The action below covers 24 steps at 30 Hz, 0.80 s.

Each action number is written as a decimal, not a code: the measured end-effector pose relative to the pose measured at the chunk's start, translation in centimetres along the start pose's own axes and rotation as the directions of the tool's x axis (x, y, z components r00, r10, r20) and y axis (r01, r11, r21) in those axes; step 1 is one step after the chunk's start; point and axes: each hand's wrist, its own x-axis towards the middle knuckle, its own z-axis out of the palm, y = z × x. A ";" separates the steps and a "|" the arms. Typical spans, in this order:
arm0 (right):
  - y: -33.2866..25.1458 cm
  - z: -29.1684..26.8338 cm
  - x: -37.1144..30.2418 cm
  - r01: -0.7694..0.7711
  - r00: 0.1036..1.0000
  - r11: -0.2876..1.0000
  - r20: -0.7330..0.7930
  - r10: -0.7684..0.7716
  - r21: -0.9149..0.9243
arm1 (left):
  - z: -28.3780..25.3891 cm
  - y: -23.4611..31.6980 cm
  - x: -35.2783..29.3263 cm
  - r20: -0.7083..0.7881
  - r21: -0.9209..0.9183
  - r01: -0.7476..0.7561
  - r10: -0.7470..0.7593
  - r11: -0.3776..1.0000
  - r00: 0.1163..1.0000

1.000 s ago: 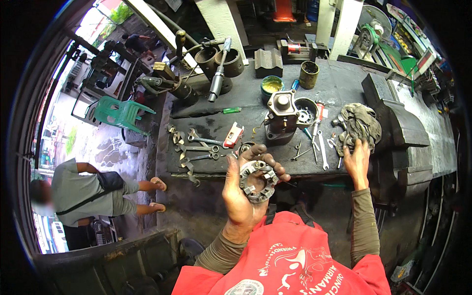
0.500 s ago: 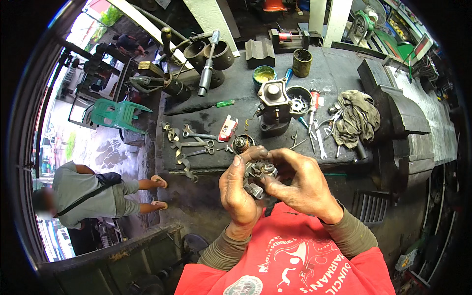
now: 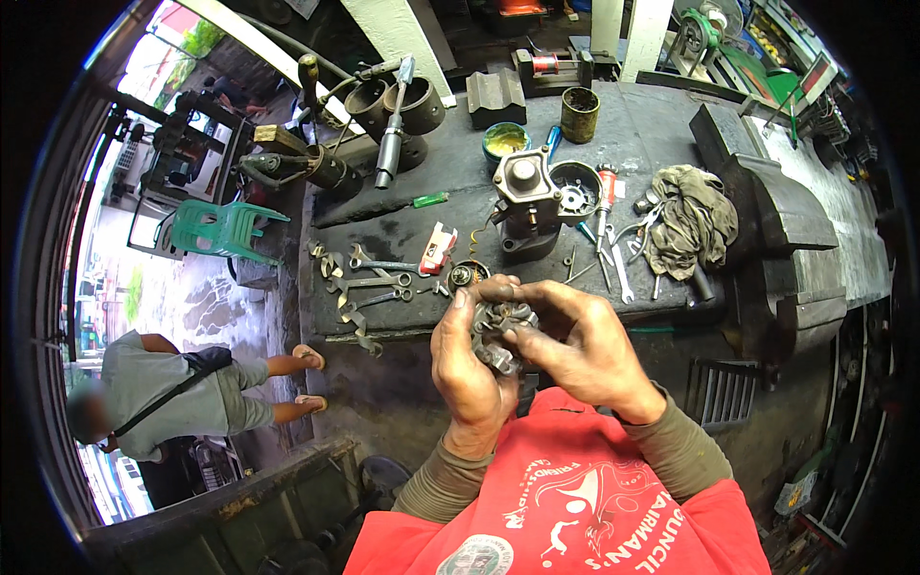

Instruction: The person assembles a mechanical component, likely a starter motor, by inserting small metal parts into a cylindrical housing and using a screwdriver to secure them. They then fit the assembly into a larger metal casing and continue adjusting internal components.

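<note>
- Grey metal part (image 3: 494, 326), one: held between both hands in front of the red shirt, just short of the near edge of the tabletop (image 3: 652, 125); partly hidden by fingers.
- Left grip (image 3: 467, 369), bare hand: fingers curled round the part, thumb along its side.
- Right grip (image 3: 594, 350), bare hand: thumb and fingertips closed on the same part from the other side.
- Round part with coppery windings (image 3: 468, 276): just beyond the left fingertips, its near side masked by them.
- Upright motor-like unit, metal cap (image 3: 525, 172): straight beyond the hands, screening one side of an open round housing (image 3: 575, 196).
- Spanners (image 3: 379, 281), several: on the left, near a red-and-white box (image 3: 438, 249); green-handled tool (image 3: 430, 200) farther back.
- Single spanner (image 3: 623, 278): right of the unit, among thin tools.
- Crumpled olive rag (image 3: 690, 220): at right, lying over part of some tools, beside a heavy dark vise (image 3: 781, 230).
- Tub of yellowish paste (image 3: 505, 140), stained can (image 3: 580, 115), grooved metal block (image 3: 495, 98): back row.
- Green plastic chairs (image 3: 225, 228) and a person in grey (image 3: 177, 388): off to the left, well apart from the work.
- Red shirt (image 3: 575, 479), worn: white capital lettering round a white figure print; round pale emblem (image 3: 476, 556) low on it.
- Box markings: red on white, too small to read.
</note>
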 end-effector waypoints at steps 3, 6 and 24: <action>-0.8 -0.3 -0.7 -0.069 0.996 0.996 -0.053 0.072 0.052 | -0.2 0.1 0.5 0.189 -0.265 0.105 -0.055 0.958 0.980; -1.7 -0.6 -2.0 0.133 0.986 0.966 -0.067 -0.151 -0.224 | -0.2 0.1 0.6 0.133 -0.310 0.188 -0.154 0.932 0.979; -1.3 1.7 -1.8 0.348 0.922 0.801 0.021 -0.388 -0.488 | -0.8 0.5 -0.2 0.181 -0.099 0.183 -0.163 0.978 0.970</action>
